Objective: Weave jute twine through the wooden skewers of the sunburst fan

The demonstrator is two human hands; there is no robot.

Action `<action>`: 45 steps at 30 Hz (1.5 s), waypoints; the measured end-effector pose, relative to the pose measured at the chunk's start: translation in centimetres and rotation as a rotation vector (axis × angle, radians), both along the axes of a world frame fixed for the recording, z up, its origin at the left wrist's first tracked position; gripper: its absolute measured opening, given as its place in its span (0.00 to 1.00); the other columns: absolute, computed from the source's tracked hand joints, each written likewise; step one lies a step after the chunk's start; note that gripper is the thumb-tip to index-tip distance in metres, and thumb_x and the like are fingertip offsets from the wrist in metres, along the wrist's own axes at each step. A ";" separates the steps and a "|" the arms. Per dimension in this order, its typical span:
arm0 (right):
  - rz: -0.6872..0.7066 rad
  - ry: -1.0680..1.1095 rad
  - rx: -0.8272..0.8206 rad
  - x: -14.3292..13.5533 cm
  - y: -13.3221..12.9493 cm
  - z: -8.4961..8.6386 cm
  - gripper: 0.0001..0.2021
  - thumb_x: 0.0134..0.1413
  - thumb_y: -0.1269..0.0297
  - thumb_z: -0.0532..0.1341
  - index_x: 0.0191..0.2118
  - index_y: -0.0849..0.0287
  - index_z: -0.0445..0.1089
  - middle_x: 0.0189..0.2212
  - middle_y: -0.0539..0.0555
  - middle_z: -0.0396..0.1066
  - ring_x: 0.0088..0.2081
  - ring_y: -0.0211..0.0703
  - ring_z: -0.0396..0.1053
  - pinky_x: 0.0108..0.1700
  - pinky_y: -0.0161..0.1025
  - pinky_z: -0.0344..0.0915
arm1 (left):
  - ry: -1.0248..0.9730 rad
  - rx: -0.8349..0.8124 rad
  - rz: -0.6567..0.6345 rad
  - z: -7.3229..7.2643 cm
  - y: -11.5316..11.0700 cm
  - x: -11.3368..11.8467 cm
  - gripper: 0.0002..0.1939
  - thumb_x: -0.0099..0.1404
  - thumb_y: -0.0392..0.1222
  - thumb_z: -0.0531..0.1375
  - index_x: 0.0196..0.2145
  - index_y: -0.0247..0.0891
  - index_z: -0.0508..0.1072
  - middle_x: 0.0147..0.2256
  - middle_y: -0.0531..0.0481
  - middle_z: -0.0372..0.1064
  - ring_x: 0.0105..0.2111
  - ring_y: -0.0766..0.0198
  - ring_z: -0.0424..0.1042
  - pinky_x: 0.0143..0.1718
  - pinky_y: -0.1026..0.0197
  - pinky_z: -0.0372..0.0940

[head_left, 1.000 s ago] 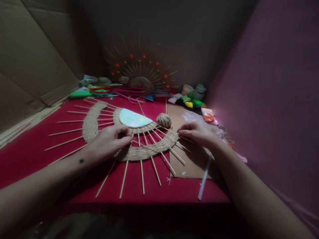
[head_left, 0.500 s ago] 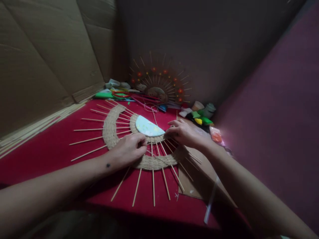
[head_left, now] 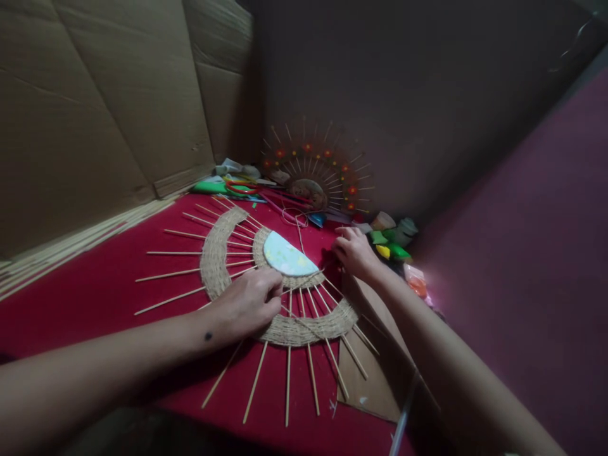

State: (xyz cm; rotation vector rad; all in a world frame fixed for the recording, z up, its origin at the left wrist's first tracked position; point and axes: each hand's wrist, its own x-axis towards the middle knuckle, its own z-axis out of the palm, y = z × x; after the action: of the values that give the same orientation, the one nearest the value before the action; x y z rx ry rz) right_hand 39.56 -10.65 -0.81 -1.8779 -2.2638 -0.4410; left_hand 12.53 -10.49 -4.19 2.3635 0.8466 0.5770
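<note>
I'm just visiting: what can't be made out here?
All in the head view:
Part of the woven band: covered by the left hand.
That hand's fingertips: curled out of sight.
What the right hand holds, if anything: hidden by its own fingers and shadow.
The clear stick's near end: cut off by the bottom edge.
The flowered fan's finer detail: too dim and blurred.

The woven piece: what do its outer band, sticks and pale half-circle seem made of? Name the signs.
Outer band: matt twine, probably jute, from its tan, ridged weave. Sticks: likely bare wood or bamboo, being thin, straight and straw-coloured. Half-circle: smooth, perhaps fabric or clay; its pale, yellow-flecked face leaves this open.
</note>
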 end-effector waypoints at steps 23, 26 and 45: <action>0.007 0.367 0.041 -2.1 0.0 1.0 0.04 0.51 0.73 0.56 0.29 0.59 0.65 0.50 0.64 0.67 0.52 0.50 0.64 0.51 0.47 0.60 | 0.003 -0.033 0.025 0.3 -0.2 0.0 0.05 0.55 0.39 0.49 0.24 0.38 0.60 0.24 0.52 0.61 0.27 0.64 0.60 0.30 0.61 0.54; -0.099 0.360 -0.026 -2.5 -1.1 1.1 0.04 0.50 0.72 0.55 0.29 0.58 0.66 0.37 0.60 0.71 0.42 0.50 0.68 0.46 0.46 0.62 | 0.018 -0.057 0.024 0.7 -0.3 0.0 0.05 0.55 0.39 0.49 0.24 0.38 0.61 0.25 0.52 0.61 0.27 0.64 0.60 0.30 0.61 0.54; 0.061 0.872 -0.456 -9.1 -10.7 0.3 0.03 0.51 0.70 0.62 0.34 0.58 0.72 0.33 0.52 0.74 0.35 0.38 0.69 0.38 0.36 0.65 | -0.213 -0.473 0.046 2.6 -1.1 -0.3 0.09 0.53 0.45 0.61 0.28 0.36 0.70 0.23 0.54 0.64 0.24 0.69 0.61 0.24 0.66 0.55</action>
State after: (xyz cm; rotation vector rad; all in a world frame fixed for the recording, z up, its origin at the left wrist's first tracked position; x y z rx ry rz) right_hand 30.50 -21.39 -0.50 -1.6604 -1.8544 0.8188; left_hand 12.25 -11.62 -1.63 1.8255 0.8350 0.5633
